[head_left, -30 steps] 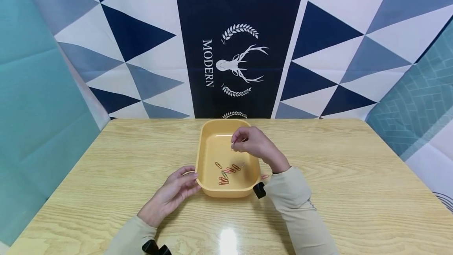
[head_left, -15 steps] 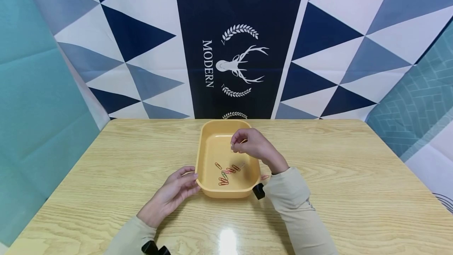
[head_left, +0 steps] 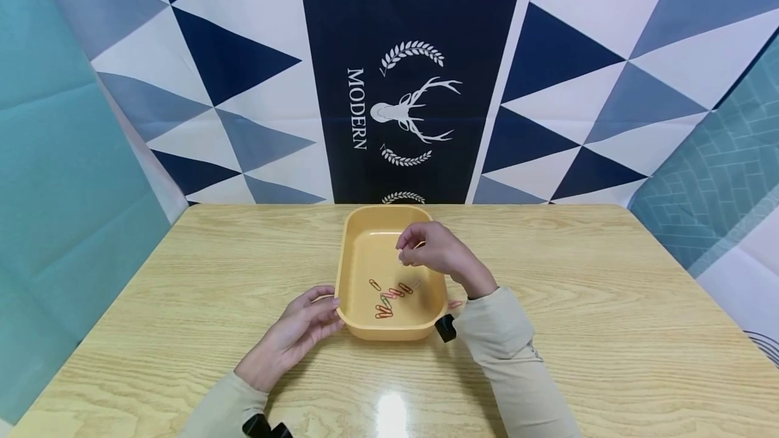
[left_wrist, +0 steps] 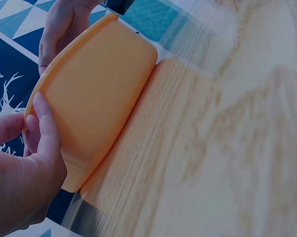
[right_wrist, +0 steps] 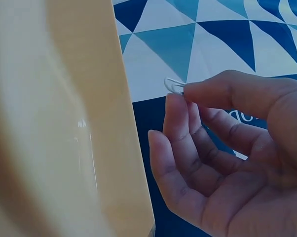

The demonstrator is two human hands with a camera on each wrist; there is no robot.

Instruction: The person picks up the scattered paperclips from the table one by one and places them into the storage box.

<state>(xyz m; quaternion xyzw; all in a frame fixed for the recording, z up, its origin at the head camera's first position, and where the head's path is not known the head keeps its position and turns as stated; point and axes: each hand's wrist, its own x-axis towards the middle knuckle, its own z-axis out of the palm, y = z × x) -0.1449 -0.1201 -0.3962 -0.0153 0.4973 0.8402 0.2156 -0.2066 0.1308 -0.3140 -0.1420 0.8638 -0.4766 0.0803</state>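
Observation:
A yellow plastic tub [head_left: 363,249] stands on the wooden table with several paper clips [head_left: 391,293] inside, mostly red or pink and one greenish. My left hand [head_left: 289,336] pinches the tub's near-left rim between thumb and fingers; the left wrist view shows the tub's outer wall [left_wrist: 101,84] beside the fingers. Over the tub's right side, my right hand [head_left: 438,249] holds a small white paper clip [right_wrist: 174,86] between thumb and index fingertip. Its other fingers are loosely bent. The clip's far end is hidden by the thumb.
One pinkish paper clip [head_left: 455,304] lies on the table [head_left: 578,330] just outside the tub's right wall, by the right sleeve [head_left: 496,323]. A patterned cloth backdrop [head_left: 255,86] rises behind the table's far edge.
My right hand has sunk slightly toward the near side, still pinching the white paper clip. My left hand and the tub stay in place.

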